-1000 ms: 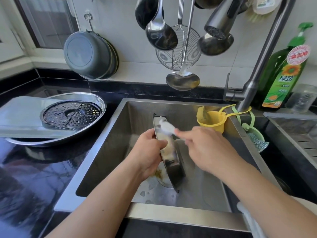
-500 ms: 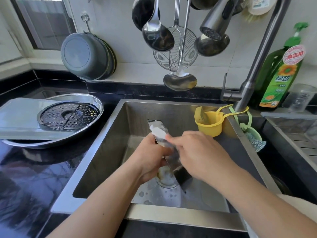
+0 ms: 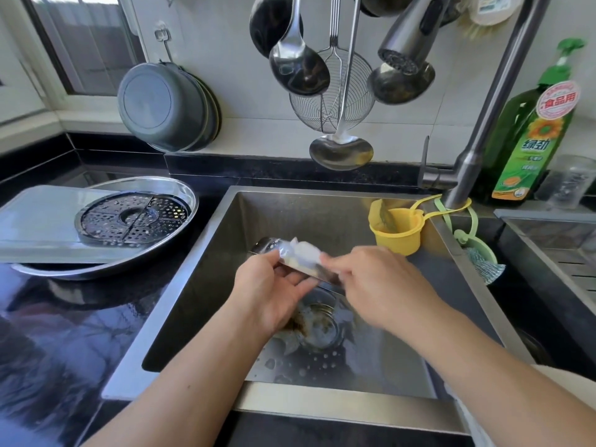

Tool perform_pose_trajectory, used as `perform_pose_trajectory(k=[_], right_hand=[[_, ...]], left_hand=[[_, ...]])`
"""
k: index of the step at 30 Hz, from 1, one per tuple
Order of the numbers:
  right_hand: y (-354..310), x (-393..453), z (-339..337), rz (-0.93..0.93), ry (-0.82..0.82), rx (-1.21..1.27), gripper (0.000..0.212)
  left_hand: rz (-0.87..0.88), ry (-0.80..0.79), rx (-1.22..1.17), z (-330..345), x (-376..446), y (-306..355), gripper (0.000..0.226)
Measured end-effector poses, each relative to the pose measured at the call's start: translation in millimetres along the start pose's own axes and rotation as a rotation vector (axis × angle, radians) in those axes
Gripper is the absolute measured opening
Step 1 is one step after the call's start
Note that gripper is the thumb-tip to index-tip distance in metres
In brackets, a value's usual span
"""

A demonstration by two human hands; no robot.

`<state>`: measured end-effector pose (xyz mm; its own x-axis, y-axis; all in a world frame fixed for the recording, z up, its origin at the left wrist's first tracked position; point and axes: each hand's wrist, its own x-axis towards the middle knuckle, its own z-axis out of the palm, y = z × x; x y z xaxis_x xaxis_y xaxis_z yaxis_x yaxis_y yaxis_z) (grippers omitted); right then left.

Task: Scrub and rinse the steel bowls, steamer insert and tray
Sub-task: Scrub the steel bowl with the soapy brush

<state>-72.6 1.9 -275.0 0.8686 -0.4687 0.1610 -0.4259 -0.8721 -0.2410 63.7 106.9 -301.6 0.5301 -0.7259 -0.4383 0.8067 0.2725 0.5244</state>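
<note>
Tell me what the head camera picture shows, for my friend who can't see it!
Over a steel sink, a person's left hand holds a steel bowl while the right hand rubs it with a white scrubber. On the dark counter to the left, a steamer insert lies in a round tray. Ladles hang above.

Two hands (image 3: pixel 274 291) (image 3: pixel 377 285), one sink (image 3: pixel 193 285), one tray (image 3: pixel 180 195), one steamer insert (image 3: pixel 134 217), one yellow cup (image 3: pixel 398 232), one soap bottle (image 3: pixel 532 130), one wire skimmer (image 3: pixel 329 108), one tap (image 3: pixel 467 175).
</note>
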Motion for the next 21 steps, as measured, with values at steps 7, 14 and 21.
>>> perform_pose_trajectory(k=[7,14,21], right_hand=[[0.0,-4.2,8.3,0.002,-0.033,0.015,0.055],[-5.2,-4.7,19.4,-0.107,-0.05,0.073,0.05],[8.2,-0.7,21.4,-0.017,-0.042,0.098,0.049]], left_hand=[[0.026,0.124,-0.072,-5.9,6.2,6.6,0.034],[-0.004,0.164,-0.102,-6.5,7.6,8.6,0.035],[0.019,0.224,-0.059,-16.0,23.9,9.0,0.043]])
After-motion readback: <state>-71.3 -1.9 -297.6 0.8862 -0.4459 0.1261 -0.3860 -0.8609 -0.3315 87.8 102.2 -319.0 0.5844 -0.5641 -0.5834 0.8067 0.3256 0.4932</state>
